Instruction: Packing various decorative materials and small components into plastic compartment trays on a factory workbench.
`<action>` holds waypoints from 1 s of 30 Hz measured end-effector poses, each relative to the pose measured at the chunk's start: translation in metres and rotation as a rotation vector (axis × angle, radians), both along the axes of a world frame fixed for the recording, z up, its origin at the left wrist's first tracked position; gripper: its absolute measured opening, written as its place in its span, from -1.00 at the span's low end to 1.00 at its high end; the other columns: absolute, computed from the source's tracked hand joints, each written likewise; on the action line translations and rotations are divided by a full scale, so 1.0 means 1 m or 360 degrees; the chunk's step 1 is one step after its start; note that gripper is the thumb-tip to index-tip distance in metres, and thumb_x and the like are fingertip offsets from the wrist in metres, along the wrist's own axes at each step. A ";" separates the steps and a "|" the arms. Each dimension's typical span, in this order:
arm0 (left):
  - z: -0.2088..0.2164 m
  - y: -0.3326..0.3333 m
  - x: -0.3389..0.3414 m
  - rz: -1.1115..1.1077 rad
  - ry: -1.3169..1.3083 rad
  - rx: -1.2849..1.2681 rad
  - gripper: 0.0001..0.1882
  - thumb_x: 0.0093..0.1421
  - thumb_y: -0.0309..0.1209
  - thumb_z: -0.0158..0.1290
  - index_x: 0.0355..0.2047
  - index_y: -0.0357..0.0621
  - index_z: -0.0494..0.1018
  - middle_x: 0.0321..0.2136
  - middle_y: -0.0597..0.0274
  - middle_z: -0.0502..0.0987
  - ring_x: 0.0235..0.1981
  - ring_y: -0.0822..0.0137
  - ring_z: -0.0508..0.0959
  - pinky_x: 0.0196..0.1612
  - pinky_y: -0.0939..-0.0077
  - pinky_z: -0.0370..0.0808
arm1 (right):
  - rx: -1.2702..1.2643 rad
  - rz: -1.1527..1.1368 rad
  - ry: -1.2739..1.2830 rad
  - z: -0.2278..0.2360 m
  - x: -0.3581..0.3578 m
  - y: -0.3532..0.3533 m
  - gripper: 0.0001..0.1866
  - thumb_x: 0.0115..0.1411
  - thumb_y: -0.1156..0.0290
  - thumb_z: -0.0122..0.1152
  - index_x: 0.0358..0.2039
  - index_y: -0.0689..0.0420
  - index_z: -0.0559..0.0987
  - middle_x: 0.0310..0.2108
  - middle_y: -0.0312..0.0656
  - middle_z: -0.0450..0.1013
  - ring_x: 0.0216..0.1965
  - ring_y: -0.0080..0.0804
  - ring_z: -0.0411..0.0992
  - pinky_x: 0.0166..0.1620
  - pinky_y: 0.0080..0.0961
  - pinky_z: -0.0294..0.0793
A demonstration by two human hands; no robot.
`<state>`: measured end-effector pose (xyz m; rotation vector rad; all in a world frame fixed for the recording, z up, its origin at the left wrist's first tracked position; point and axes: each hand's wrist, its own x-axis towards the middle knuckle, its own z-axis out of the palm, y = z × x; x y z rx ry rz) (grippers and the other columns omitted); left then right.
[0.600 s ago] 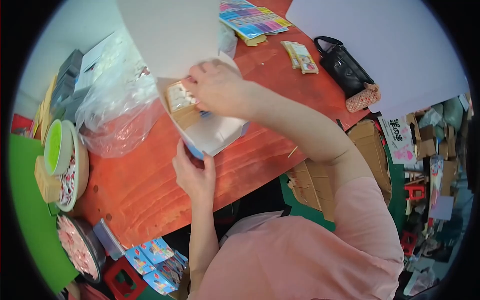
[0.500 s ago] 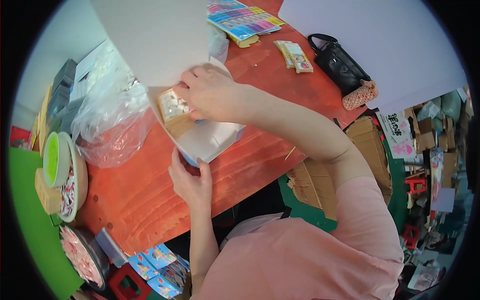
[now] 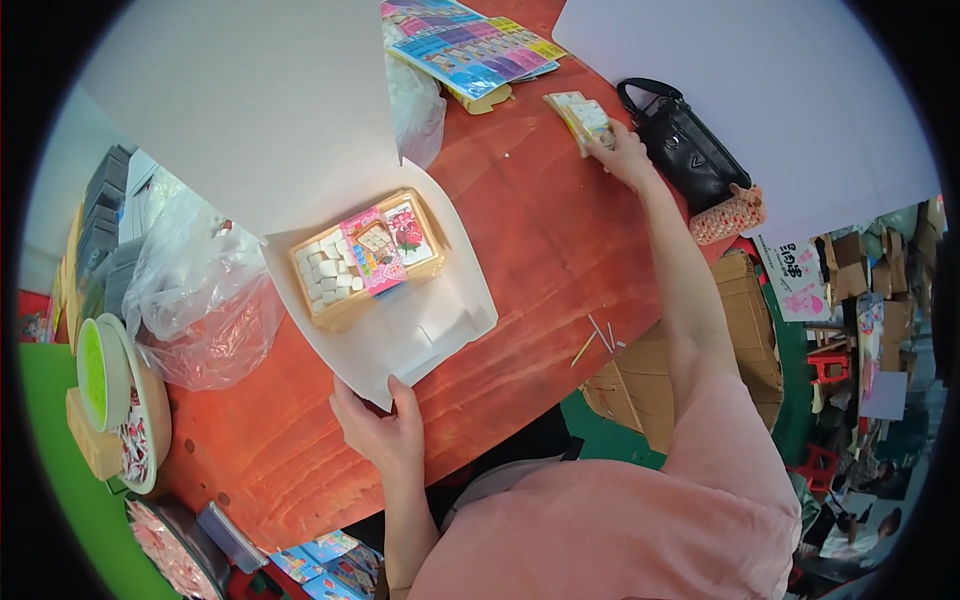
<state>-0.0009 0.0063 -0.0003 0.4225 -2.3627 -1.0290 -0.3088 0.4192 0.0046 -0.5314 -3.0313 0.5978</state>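
Leaving the filled tray (image 3: 368, 258) settled in the box (image 3: 445, 325), I'm now touching the small packs (image 3: 577, 116) with my right hand (image 3: 622, 158), its grip unclear, while my left hand (image 3: 381, 428) is pinching the box's near corner.

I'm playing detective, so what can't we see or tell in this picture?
In the head view:
Middle of the tan tray: the pink printed band covers it.
Undersides of the small packets: hidden by the packets themselves and the right hand.
Top of the white box lid: cut off by the upper edge.
Rest of the blue packages: cut off by the lower edge.
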 end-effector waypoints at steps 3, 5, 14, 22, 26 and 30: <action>-0.004 0.002 -0.002 -0.0029 -0.0005 0.0030 -0.36 0.08 -0.49 0.21 0.19 -0.32 0.31 -0.18 -0.05 0.53 -0.19 0.02 0.53 -0.19 0.21 0.53 | -0.0206 -0.0078 0.0136 -0.001 -0.017 0.020 -0.03 0.08 -0.31 0.27 0.42 -0.15 0.23 0.31 0.04 0.26 0.33 0.08 0.22 0.29 0.16 0.15; -0.005 -0.001 0.001 -0.0003 -0.0001 0.0007 -0.36 0.08 -0.49 0.21 0.19 -0.32 0.31 -0.18 -0.05 0.53 -0.17 0.01 0.53 -0.18 0.21 0.52 | 0.0077 -0.0111 0.0007 0.026 -0.019 -0.015 -0.04 0.06 -0.31 0.28 0.41 -0.18 0.25 0.31 0.03 0.27 0.34 0.06 0.22 0.28 0.17 0.16; 0.003 0.000 0.003 0.0049 -0.0080 0.0072 -0.39 0.09 -0.39 0.23 0.15 -0.26 0.35 -0.20 -0.05 0.52 -0.18 -0.01 0.55 -0.14 0.18 0.53 | 0.0544 0.0118 -0.0142 0.012 -0.025 -0.026 -0.13 0.14 -0.25 0.25 0.32 0.00 0.28 0.16 0.14 0.42 0.18 0.14 0.40 0.18 0.00 0.41; 0.006 -0.004 -0.001 0.0028 -0.0167 0.0076 -0.32 0.09 -0.28 0.26 0.20 -0.20 0.34 -0.11 0.01 0.56 -0.09 0.03 0.55 -0.14 0.15 0.56 | -0.0613 0.1460 0.0251 0.194 0.096 -0.149 -0.38 0.34 0.33 0.24 0.37 0.04 0.31 -0.31 -0.43 0.31 -0.31 -0.67 0.26 -0.22 -0.66 0.33; 0.006 -0.002 0.001 0.0037 -0.0216 0.0072 -0.27 0.08 -0.26 0.27 0.24 -0.19 0.28 -0.12 0.04 0.56 -0.10 0.05 0.55 -0.16 0.15 0.56 | -0.0228 0.1890 0.0352 0.217 0.123 -0.204 -0.38 0.27 0.36 0.31 0.32 0.00 0.35 -0.20 -0.24 0.38 -0.24 -0.40 0.39 -0.19 -0.47 0.43; 0.004 -0.004 0.001 0.0039 -0.0193 0.0194 -0.22 0.05 -0.29 0.29 0.26 -0.19 0.25 -0.09 0.05 0.56 -0.05 0.06 0.53 -0.12 0.12 0.55 | 0.0240 0.2022 0.0804 0.224 0.136 -0.212 -0.41 0.22 0.39 0.31 0.25 0.04 0.39 -0.19 -0.07 0.40 -0.18 -0.16 0.41 -0.11 -0.34 0.43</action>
